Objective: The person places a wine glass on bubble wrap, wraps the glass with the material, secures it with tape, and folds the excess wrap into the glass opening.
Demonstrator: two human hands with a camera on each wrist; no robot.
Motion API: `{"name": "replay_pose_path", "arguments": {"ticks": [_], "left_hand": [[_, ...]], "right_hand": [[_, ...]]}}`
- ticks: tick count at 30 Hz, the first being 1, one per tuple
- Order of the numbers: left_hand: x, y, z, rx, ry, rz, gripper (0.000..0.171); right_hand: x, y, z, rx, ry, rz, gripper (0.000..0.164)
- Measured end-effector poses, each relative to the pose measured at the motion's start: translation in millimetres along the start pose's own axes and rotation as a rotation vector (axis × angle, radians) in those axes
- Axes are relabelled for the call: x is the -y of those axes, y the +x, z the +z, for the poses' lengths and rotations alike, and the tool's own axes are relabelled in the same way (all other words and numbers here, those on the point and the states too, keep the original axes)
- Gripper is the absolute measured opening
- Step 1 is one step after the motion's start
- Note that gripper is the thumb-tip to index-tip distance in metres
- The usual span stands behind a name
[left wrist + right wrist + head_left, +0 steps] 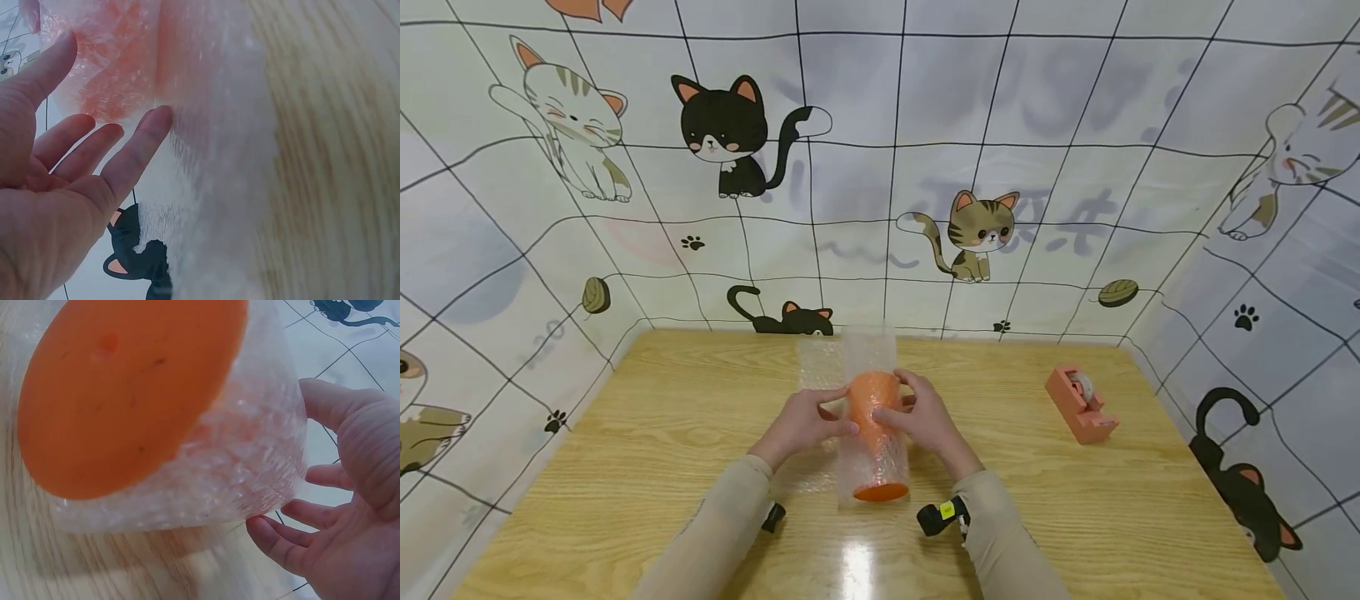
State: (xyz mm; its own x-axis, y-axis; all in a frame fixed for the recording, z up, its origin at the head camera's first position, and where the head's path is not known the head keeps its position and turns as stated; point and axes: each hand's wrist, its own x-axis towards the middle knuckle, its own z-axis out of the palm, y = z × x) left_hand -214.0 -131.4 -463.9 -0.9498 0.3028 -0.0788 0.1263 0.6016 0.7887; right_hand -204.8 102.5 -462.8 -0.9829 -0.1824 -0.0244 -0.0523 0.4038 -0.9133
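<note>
An orange cylinder point(874, 396) with a flat round end point(125, 394) lies in clear bubble wrap point(891, 454) on the table, that end towards me. In the head view my left hand point(805, 423) holds its left side, thumb nearer me and index finger farther up. The left wrist view shows that thumb point(56, 65) on the wrap and the index fingertip at a wrap edge. From the right, my right hand point(928, 417) grips the roll, thumb across its top and fingers round its far right side. A flat part of the wrap point(820, 362) spreads to the left and behind.
A pink tape dispenser point(1078, 404) with a clear roll stands at the right of the wooden table point(700, 408). Cat-printed cloth point(865, 175) rises behind the table and on both sides. Small black cameras point(934, 518) sit at my wrists.
</note>
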Motion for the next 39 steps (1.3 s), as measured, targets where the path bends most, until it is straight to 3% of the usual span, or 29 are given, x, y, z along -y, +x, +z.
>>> {"name": "replay_pose_path", "arguments": {"ticks": [17,25,39], "left_hand": [[-3.1,-1.1,4.5,0.006,0.002,-0.004,0.066],[-4.0,-2.3,5.8,0.017,-0.004,0.028,0.062],[0.0,-1.2,7.5,0.032,-0.086,-0.024,0.067]], "right_hand": [[-0.1,-3.1,-4.3,-0.004,-0.005,-0.01,0.079],[-2.4,-2.8,-7.4,-0.013,-0.016,-0.068,0.065],[-1.8,-4.9,-8.2,-0.02,0.007,-0.097,0.063]]}}
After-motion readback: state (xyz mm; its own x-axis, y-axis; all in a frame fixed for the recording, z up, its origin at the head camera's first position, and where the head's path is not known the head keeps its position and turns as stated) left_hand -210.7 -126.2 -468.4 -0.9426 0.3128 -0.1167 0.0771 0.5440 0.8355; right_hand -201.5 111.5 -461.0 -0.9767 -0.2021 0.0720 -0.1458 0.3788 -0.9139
